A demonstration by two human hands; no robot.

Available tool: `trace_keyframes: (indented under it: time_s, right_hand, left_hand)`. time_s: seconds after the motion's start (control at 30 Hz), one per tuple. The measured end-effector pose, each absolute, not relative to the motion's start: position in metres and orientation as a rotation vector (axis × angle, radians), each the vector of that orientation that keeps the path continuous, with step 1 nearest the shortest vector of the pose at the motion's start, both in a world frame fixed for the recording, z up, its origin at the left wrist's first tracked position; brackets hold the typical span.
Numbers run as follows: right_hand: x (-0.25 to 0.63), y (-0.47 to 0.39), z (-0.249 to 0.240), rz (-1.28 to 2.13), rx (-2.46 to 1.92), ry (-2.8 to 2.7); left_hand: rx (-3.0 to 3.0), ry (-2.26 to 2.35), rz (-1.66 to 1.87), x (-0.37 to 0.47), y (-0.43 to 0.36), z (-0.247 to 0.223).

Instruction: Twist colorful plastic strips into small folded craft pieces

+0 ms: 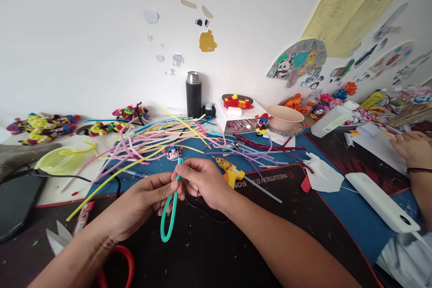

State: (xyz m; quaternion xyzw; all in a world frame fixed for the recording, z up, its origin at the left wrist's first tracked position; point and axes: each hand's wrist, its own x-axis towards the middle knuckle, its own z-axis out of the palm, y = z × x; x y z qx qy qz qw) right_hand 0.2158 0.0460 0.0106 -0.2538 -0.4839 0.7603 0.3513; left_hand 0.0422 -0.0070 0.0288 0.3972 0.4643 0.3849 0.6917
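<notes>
A teal pipe cleaner (164, 229) is bent into a long loop that hangs over the black mat (209, 252). My left hand (148, 198) pinches it where its two strands come together. Just above that, my right hand (202, 182) grips the upper end between thumb and fingers, touching my left hand. The short tip sticks up past my right thumb. Right behind the tip lies a small doll head (173, 153) with blue and red trim.
Many pastel pipe cleaners (151, 132) lie behind my hands. A yellow glue gun (232, 172) rests right of them, red-handled scissors (130, 263) at the lower left. Another person's hand (411, 148) is at the far right. A black bottle (194, 94) stands by the wall.
</notes>
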Motion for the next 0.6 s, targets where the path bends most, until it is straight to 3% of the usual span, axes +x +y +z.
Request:
trace_keyframes:
  time_s: [0.33, 0.6]
  right_hand:
    - [0.216, 0.049, 0.006, 1.701, -0.783, -1.278]
    - [0.223, 0.059, 0.007, 1.565, -0.805, -1.148]
  left_hand:
    - [1.396, 1.148, 0.762, 0.048, -0.020, 0.030]
    - [1.232, 1.052, 0.695, 0.040, -0.013, 0.016]
